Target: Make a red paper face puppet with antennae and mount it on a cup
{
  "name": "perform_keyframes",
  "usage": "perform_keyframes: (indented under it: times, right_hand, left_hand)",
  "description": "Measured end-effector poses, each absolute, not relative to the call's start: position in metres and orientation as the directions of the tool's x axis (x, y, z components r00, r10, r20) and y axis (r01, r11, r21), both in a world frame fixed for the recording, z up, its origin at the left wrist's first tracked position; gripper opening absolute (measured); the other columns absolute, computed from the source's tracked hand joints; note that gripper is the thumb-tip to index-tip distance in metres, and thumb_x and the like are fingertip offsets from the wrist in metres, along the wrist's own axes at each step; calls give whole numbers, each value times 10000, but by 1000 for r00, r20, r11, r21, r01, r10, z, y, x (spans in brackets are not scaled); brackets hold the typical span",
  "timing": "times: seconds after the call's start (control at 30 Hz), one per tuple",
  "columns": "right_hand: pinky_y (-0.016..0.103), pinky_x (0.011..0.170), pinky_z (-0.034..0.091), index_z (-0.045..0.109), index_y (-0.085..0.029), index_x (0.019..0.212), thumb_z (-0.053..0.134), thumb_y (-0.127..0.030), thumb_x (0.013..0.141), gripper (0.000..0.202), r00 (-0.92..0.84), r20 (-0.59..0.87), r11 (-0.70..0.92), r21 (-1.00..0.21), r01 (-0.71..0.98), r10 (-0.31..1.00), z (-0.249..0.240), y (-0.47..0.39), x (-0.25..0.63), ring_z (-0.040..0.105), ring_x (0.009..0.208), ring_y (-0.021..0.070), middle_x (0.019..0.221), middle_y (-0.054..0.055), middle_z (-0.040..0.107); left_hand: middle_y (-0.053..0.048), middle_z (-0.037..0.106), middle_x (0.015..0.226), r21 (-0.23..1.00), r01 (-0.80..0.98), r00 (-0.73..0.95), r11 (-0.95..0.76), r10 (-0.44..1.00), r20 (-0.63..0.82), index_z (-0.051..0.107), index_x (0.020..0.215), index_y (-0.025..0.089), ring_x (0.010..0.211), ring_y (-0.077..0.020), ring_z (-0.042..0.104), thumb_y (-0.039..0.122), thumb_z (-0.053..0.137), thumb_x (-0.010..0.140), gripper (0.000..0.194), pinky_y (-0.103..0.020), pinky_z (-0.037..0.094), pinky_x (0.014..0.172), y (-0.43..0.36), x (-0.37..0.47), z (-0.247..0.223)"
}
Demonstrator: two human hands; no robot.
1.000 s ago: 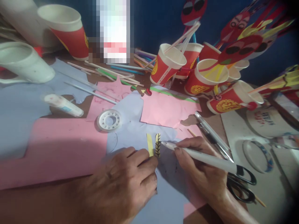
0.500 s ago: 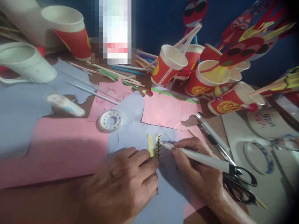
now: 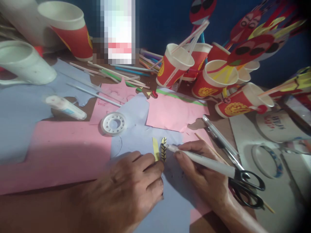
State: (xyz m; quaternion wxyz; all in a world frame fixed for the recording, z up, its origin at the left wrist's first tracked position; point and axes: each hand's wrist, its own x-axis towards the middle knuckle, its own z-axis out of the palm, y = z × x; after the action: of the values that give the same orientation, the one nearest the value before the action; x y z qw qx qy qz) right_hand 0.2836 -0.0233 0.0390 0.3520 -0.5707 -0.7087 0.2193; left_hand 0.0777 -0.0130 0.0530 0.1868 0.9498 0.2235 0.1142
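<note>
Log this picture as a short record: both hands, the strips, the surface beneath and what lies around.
left hand: the left hand, fingers at the plain yellow strip
right hand: the right hand holds a white pen
pen tip: at the black-marked yellow strip
surface: blue paper
nearby: white ring, scissors

Illumination is moderate and uneven: the pink sheet (image 3: 176,111) at centre is palely lit, while the blue wall (image 3: 160,26) and far right corners fall nearly black. Broad soft shadow crosses the lower pink paper (image 3: 68,152); a darker one lies beside the right hand (image 3: 206,171). The light source cannot be determined. A bright patch (image 3: 119,29) at top is pixelated. Fine detail is smeared, the glue tube (image 3: 65,107) ghosted, the outer edges visibly stretched
</note>
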Motion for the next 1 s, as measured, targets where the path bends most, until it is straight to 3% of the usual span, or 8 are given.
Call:
perform_keyframes:
  times: [0.2,0.4,1.0]
  right_hand:
    - [207,451,466,593,-209,871,617,-162,828,68,-34,298,240,-692,681,954,40,-24,292,569,493,98,671,-27,613]
    - [192,390,413,595,-212,856,601,-178,844,37,-48,240,213,-731,649,970,39,-23,289,540,462,97,617,-39,589]
    - [182,438,436,556,-216,847,579,-167,862,56,-97,218,227,-720,655,971,39,-21,282,535,466,84,599,-58,578]
  left_hand:
    - [-28,655,858,416,373,884,-829,454,112,579,751,193,848,-225,571,169,427,926,233,-381,409,660,-10,78,57]
    - [-24,647,826,420,380,879,-825,463,116,578,746,192,847,-223,571,184,453,925,219,-380,408,669,-11,78,57]
    - [-35,679,888,409,377,872,-831,467,145,599,789,184,869,-228,584,175,394,950,261,-389,408,658,-12,78,54]
